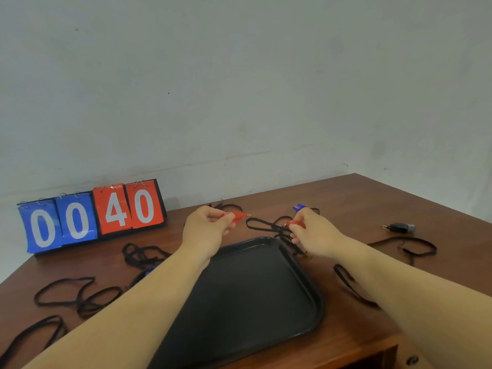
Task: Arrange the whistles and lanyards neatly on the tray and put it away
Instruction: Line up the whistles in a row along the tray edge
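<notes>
A black tray (298, 267) lies empty on the brown table, partly under my left forearm. Beyond its far edge my left hand (206, 227) grips a red whistle (238, 216). My right hand (315, 233) grips a second red whistle (295, 223). A black lanyard (266, 225) lies tangled between the two hands. A blue whistle (299, 207) sits just behind my right hand. A black whistle (402, 227) lies at the right with its lanyard (415, 247). Another blue whistle (149, 270) peeks out beside my left forearm.
A flip scoreboard (91, 217) reading 00 and 40 stands at the back left against the wall. Several loose black lanyards (77, 296) sprawl over the left of the table. One more lanyard (348, 284) lies right of the tray. The table's front edge (372, 350) is close.
</notes>
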{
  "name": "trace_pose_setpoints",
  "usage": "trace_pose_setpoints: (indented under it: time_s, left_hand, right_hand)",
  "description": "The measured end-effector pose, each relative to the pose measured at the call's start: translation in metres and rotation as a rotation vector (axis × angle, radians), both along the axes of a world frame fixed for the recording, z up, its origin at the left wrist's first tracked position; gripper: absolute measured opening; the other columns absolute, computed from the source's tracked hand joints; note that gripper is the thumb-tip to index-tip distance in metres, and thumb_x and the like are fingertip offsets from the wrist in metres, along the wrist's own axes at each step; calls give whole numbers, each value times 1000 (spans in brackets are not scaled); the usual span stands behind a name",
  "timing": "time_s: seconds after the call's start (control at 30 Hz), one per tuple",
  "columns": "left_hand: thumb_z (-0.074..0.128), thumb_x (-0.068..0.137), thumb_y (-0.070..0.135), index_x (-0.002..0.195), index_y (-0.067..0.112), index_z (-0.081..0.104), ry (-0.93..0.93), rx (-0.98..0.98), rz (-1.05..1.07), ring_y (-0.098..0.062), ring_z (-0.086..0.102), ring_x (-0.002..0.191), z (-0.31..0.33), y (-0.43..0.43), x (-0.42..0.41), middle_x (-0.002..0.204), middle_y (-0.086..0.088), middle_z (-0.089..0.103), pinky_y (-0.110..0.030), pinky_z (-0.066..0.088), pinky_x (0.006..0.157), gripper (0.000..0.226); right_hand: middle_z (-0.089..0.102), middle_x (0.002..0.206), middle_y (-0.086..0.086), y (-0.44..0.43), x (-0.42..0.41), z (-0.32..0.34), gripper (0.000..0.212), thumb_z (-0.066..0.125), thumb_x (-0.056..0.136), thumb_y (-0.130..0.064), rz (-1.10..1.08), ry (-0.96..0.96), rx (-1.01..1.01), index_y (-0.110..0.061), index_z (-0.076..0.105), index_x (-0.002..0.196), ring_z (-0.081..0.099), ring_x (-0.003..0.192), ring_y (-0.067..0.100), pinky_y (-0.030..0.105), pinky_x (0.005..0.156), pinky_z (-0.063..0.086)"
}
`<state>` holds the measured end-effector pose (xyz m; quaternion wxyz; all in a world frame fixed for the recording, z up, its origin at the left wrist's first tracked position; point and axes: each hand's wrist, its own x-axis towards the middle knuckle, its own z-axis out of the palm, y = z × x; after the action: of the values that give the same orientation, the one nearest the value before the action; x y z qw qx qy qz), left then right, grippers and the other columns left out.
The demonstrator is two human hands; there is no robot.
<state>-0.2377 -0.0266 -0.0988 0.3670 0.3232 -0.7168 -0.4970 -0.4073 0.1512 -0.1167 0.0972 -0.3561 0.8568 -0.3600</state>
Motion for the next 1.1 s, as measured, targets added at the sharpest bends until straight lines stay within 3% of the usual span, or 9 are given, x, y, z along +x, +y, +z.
trace_pose_setpoints:
  time_s: [0.17,0.3,0.5,0.73,0.87,0.97,1.1]
  left_hand:
    - [75,93,30,94,22,67,-17,-22,88,-15,74,90,-3,5,-8,83,6,78,-45,58,94,11]
    - [71,97,24,100,18,64,34,84,55,-15,76,91,-4,10,-19,85,3,79,-42,57,96,11]
    - [70,98,17,98,13,60,212,274,79,-16,77,92,4,8,-33,86,-3,77,-43,58,99,11]
    - [80,87,33,91,20,69,-58,-2,38,-23,72,96,1,13,-30,108,5,70,-44,58,92,18]
    - [77,90,22,91,15,68,-23,43,0,-25,73,97,4,9,-20,102,-3,72,-48,61,92,11]
    - [70,95,14,98,11,67,-32,27,-42,-19,73,95,9,5,-5,98,-4,72,-41,62,91,5]
    - [69,97,25,103,23,68,-213,-133,-139,-18,73,98,17,-5,28,103,1,72,-37,62,88,6]
  right_hand:
    - [70,99,0,2,-1,-4,8,50,106,-30,52,82,92,-22,52,108,69,90,16,38,87,59]
    - [67,97,-4,7,-4,-6,10,50,106,-30,40,137,122,-22,51,113,65,85,11,28,79,54]
    - [65,100,-2,21,-17,-15,15,52,106,-32,-55,119,131,-22,52,116,62,87,10,29,80,53]
    - [67,107,-6,20,-27,-22,17,59,102,-38,-107,61,-1,-28,59,116,68,92,12,33,88,58]
    - [64,110,-5,11,-21,-21,17,63,100,-35,-147,165,-68,-26,65,115,63,93,10,24,81,51]
    - [62,108,-6,5,-10,-16,17,64,99,-35,-156,261,-118,-26,67,113,63,93,13,28,82,55]
    - [66,107,-12,-10,17,-4,21,66,96,-42,42,217,-105,-32,67,115,64,97,8,27,84,54]
